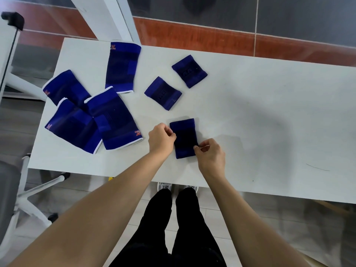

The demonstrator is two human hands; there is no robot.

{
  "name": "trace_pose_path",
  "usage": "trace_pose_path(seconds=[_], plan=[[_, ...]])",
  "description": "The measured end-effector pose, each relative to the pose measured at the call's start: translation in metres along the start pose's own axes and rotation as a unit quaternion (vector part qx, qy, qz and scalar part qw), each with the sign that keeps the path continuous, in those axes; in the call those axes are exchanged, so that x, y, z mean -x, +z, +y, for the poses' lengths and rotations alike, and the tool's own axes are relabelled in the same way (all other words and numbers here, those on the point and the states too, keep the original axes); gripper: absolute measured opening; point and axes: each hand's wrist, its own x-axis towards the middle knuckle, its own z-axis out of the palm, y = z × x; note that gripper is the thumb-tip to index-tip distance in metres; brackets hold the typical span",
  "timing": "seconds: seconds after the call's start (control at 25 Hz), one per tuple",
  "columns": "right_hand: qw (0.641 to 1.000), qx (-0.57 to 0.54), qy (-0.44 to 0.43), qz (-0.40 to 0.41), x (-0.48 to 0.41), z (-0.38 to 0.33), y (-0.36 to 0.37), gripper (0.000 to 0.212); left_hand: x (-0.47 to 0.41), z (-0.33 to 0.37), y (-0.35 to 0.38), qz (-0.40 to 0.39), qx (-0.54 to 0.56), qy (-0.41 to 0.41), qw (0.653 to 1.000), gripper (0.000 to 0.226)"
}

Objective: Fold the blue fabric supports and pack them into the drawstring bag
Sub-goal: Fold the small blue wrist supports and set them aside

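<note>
A small blue fabric support [184, 138] lies flat on the white table [269, 122] in front of me. My left hand [160, 138] pinches its left edge and my right hand [211, 154] pinches its lower right corner. Two more small blue supports [163, 92] [189, 71] lie beyond it. Several larger blue supports with white trim are spread on the left: one upright at the back [122, 67], one at the far left [65, 87], and two overlapping in front [74, 126] [115, 119]. No drawstring bag is in view.
The table's near edge runs just above my legs and shoes. A white office chair base [32, 195] stands at the lower left. A white desk leg [107, 18] rises behind the table. The right half of the tabletop holds only a thin thread [317, 167].
</note>
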Motion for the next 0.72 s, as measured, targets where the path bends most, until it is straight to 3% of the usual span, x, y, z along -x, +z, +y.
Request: trace_pose_path(seconds=[0.12, 0.2, 0.28, 0.36, 0.48, 0.6, 0.72], plan=[[0.999, 0.013, -0.039, 0.019, 0.003, 0.001, 0.001, 0.025, 0.014, -0.004, -0.001, 0.034, -0.031, 0.113, 0.993, 0.013], [0.989, 0.041, -0.140, 0.028, 0.005, 0.005, 0.003, 0.034, 0.030, -0.016, -0.001, 0.040, -0.129, 0.269, 0.954, 0.023], [0.974, 0.079, -0.214, 0.002, 0.007, 0.010, 0.006, 0.041, 0.045, -0.034, 0.003, 0.006, -0.229, 0.361, 0.904, 0.042], [0.965, 0.127, -0.226, -0.023, 0.007, 0.016, 0.010, 0.045, 0.054, -0.050, 0.007, -0.026, -0.289, 0.360, 0.887, 0.054], [0.958, 0.164, -0.232, -0.043, 0.009, 0.021, 0.011, 0.056, 0.059, -0.059, 0.008, -0.068, -0.311, 0.334, 0.887, 0.069], [0.964, 0.119, -0.210, -0.109, 0.015, 0.023, 0.006, 0.076, 0.056, -0.060, 0.007, -0.065, -0.264, 0.350, 0.896, 0.061], [0.964, 0.097, -0.215, -0.125, 0.020, 0.029, 0.004, 0.081, 0.054, -0.059, 0.006, -0.072, -0.233, 0.349, 0.905, 0.048]])
